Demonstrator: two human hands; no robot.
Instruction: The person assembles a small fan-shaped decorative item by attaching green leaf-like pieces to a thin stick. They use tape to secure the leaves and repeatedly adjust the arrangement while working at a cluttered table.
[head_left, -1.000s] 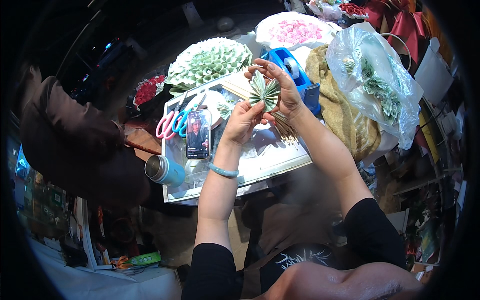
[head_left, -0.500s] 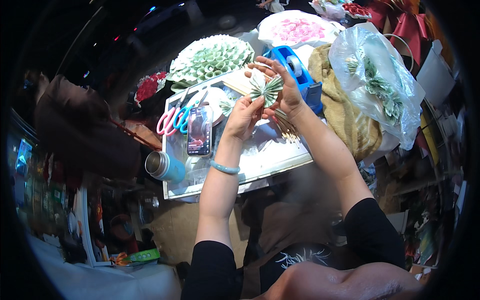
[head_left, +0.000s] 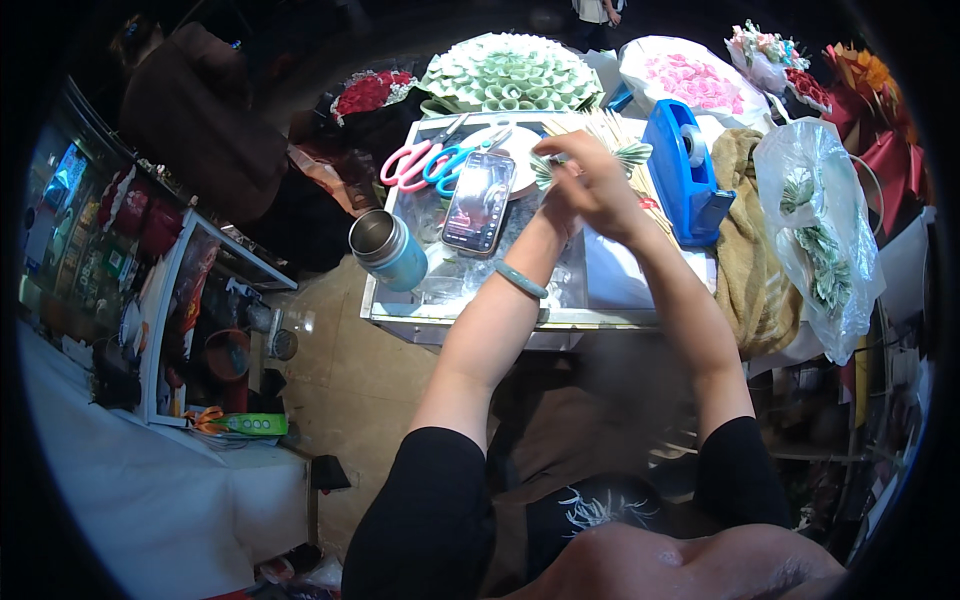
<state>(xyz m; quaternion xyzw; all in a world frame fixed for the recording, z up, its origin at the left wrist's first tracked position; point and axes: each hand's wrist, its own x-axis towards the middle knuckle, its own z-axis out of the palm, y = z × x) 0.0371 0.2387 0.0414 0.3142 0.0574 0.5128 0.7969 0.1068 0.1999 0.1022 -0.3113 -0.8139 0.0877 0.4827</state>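
I am looking down on both hands over the table. The right hand is covering most of the left hand. Its fingers are curving loosely, index and thumb seeming to stand apart, but blur is keeping me from telling whether they are gripping anything. I cannot tell how the left fingers are standing. One green folded-paper fan is showing just past the right hand's knuckles, beside the thin sticks; I cannot tell whether it is being held or lying there. A second paper fan is showing at the hands' left side. Further left, I am seeing a phone, blue-handled scissors and an open light-blue flask. A blue tape dispenser is standing to the right, beside a brown towel.
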